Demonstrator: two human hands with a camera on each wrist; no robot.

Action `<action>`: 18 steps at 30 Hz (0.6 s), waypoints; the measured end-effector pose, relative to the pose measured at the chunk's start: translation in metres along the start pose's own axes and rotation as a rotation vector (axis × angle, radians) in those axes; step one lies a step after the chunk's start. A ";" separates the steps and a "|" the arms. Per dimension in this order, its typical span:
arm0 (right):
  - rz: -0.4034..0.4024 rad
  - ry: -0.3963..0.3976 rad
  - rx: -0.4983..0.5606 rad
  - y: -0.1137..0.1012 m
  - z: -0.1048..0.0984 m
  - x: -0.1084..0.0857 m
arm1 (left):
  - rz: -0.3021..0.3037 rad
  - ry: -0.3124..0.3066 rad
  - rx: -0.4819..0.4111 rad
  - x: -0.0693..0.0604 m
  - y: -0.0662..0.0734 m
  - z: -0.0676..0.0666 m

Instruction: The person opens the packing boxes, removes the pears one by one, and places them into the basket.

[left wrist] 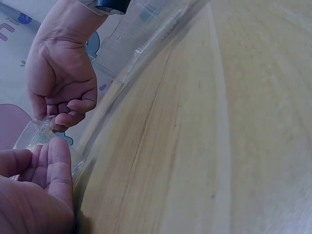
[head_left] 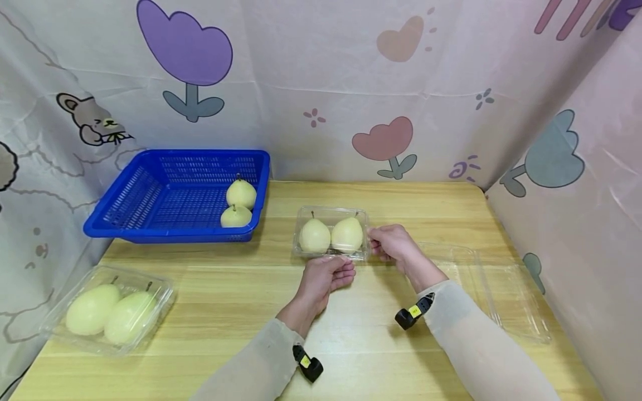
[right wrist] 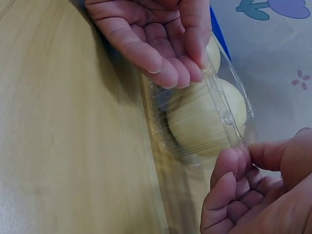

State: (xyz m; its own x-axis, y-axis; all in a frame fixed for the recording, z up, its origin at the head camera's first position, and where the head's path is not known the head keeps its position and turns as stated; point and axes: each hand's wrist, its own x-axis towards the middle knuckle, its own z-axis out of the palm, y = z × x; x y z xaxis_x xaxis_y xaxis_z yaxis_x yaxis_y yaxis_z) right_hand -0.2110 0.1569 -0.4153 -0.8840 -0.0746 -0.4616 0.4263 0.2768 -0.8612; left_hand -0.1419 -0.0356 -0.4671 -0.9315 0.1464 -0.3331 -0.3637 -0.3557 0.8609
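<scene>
We are working at a clear, rectangular plastic box (head_left: 331,218) holding 2 pale yellow, round pears (head_left: 314,236), sitting on the light wood-grain tabletop (head_left: 361,351), right of the blue plastic basket (head_left: 175,238). Our left hand (head_left: 323,278) is pinching its front rim; our right hand (head_left: 396,245) is pinching its right end, thumbs and fingers nearly meeting across thin plastic. If we are fastening the rim, we should be squeezing evenly with both hands, steadying the box and not buckling its walls.

Nothing legible then, only tiny blurred marks on the yellow labels (head_left: 414,311) of both black wrist cameras (head_left: 313,370)
</scene>
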 end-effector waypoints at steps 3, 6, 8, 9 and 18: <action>0.019 -0.016 0.021 0.001 0.000 0.003 | 0.002 0.001 -0.003 0.000 0.000 0.000; 0.026 -0.005 0.025 0.002 0.000 0.005 | 0.004 0.000 0.000 0.000 0.000 0.000; 0.015 0.015 0.028 0.001 0.002 0.006 | 0.005 0.000 0.002 0.000 0.000 0.000; 0.008 0.025 0.031 0.001 0.002 0.006 | 0.004 0.002 0.001 0.000 0.000 0.000; -0.010 0.104 0.161 -0.007 0.007 0.013 | 0.001 0.009 -0.012 -0.001 0.001 0.001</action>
State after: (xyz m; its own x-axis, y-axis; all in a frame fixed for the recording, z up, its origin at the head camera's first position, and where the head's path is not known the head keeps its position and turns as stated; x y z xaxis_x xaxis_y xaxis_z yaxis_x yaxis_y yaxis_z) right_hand -0.2238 0.1469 -0.4166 -0.8997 0.0252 -0.4359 0.4356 0.1191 -0.8922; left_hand -0.1418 -0.0353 -0.4654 -0.9319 0.1373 -0.3357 -0.3627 -0.3669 0.8566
